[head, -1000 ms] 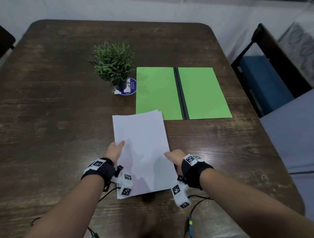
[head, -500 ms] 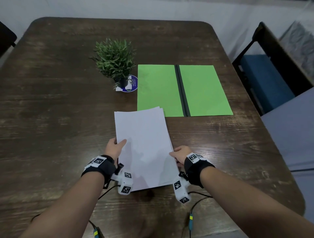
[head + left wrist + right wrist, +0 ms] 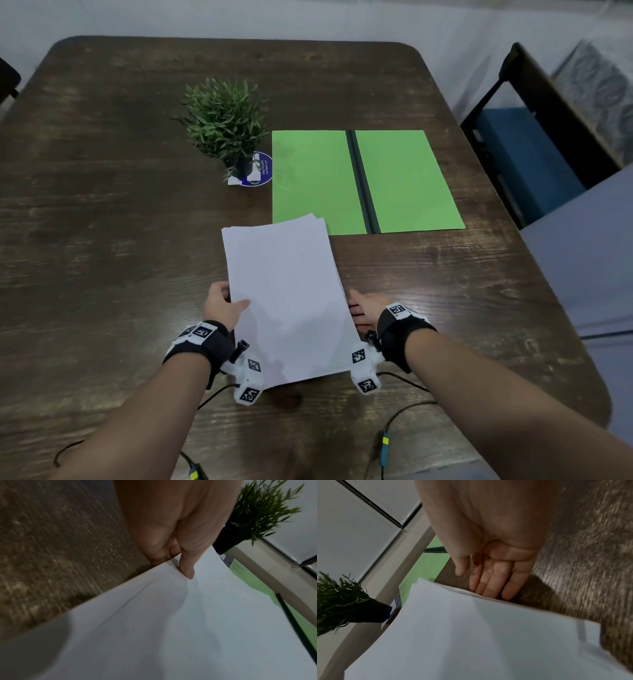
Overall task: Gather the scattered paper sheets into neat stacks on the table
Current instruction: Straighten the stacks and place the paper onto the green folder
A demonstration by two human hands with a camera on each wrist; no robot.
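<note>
Stack of white paper sheets (image 3: 286,294) now lifted btwn hands: left hand (image 3: 222,303) pinches its edge w/ thumb on top, right hand (image 3: 364,308) has moved to the opposite edge, fingers straight. Squaring up next, prob.

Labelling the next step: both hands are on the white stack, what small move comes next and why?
Probably squeeze the long edges inward to square the white paper stack. Its far corners are fanned out over the green folder. The left hand pinches the left edge, thumb on top; the right hand lies with straight fingers at the right edge.
</note>
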